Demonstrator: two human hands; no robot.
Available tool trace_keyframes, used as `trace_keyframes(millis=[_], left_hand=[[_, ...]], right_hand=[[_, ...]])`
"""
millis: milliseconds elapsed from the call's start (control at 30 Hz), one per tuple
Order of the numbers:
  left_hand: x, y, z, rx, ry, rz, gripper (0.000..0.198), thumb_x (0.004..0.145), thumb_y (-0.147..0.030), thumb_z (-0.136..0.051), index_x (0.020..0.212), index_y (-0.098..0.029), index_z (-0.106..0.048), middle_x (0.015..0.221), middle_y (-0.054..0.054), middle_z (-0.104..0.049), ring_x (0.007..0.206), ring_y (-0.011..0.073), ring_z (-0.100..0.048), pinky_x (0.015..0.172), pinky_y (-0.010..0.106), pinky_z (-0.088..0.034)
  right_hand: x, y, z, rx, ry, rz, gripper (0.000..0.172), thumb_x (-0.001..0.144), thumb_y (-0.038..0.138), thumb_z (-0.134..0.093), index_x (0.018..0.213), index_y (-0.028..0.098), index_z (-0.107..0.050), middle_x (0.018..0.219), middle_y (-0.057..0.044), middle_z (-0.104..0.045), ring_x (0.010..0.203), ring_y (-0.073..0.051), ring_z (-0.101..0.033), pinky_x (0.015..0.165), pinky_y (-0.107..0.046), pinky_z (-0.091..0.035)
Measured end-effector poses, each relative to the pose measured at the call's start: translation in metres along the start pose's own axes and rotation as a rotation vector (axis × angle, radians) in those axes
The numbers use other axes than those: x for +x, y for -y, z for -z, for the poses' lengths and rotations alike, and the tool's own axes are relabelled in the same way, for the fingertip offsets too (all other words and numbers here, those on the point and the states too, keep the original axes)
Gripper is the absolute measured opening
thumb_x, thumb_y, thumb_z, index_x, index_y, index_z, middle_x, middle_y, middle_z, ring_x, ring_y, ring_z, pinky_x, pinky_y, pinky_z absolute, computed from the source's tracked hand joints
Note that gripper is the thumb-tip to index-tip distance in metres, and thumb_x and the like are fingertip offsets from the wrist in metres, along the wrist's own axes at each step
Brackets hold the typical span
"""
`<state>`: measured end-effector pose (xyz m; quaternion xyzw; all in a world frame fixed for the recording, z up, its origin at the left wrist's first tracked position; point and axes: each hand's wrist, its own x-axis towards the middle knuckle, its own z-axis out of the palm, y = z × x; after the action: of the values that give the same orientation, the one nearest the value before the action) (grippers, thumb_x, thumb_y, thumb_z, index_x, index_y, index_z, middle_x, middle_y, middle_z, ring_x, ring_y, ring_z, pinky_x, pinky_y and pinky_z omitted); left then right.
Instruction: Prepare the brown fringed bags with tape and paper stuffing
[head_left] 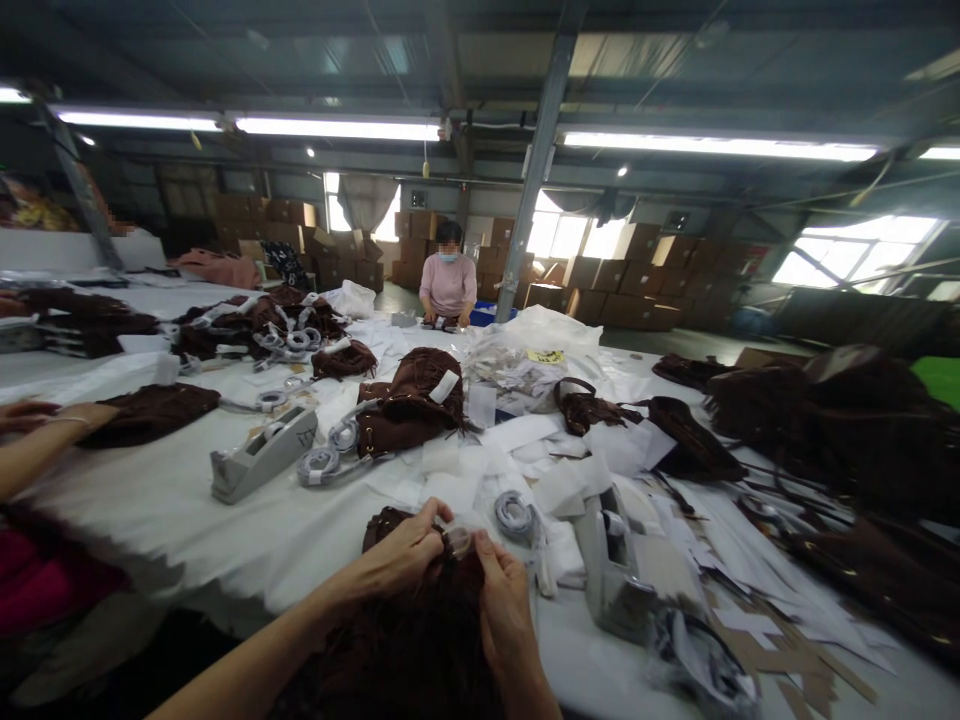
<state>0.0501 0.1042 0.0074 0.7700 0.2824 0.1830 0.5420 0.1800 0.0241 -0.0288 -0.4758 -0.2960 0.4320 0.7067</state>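
Left hand [409, 550] and right hand [506, 595], fingers pinching a clear strip [459, 541] (apparently tape, though blurred) between them, equally near the dark-brown bag [409, 645] directly beneath, its long axis seemingly running away from the wearer at the desk's [165, 515] near edge.

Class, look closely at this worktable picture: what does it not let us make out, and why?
All in the head view:
- Clear piece between the left hand and right hand: partly covered by fingers, too small to identify.
- Brown item beneath: lower part lost in shadow.
- Co-worker's arm: cut off by left edge.
- Yellow label: lettering too small.
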Motion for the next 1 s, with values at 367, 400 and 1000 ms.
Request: trace_keyframes(millis=[367, 400, 1000], left_hand=[[0.001, 0.008, 0.008, -0.285, 0.115, -0.031, 0.051, 0.082, -0.038, -0.058, 0.126, -0.019, -0.039, 0.064, -0.005, -0.058, 0.050, 0.0108, -0.054, 0.049, 0.020, -0.038], [0.002, 0.010, 0.008, -0.254, 0.092, -0.030, 0.048, 0.082, -0.039, -0.059, 0.123, -0.018, -0.043, 0.063, -0.005, -0.057, 0.046, 0.0093, -0.051, 0.045, 0.019, -0.035], [-0.004, 0.007, 0.008, -0.265, 0.113, -0.063, 0.031, 0.082, -0.041, -0.060, 0.100, -0.019, -0.050, 0.063, -0.004, -0.056, 0.046, 0.0087, -0.051, 0.041, 0.017, -0.034]], right_hand=[[-0.001, -0.006, 0.002, -0.009, -0.033, -0.003, 0.043, 0.074, 0.055, -0.065, 0.079, 0.013, -0.072, 0.070, -0.005, -0.068, 0.063, -0.016, -0.057, 0.057, -0.026, -0.045], [-0.001, -0.005, 0.002, 0.015, -0.028, -0.009, 0.042, 0.075, 0.055, -0.065, 0.080, 0.013, -0.071, 0.072, -0.005, -0.068, 0.064, -0.017, -0.057, 0.058, -0.026, -0.045], [0.001, 0.003, 0.004, -0.422, 0.084, 0.115, 0.050, 0.080, 0.060, -0.054, 0.063, 0.014, -0.061, 0.061, -0.001, -0.055, 0.060, -0.014, -0.045, 0.055, -0.025, -0.036]])
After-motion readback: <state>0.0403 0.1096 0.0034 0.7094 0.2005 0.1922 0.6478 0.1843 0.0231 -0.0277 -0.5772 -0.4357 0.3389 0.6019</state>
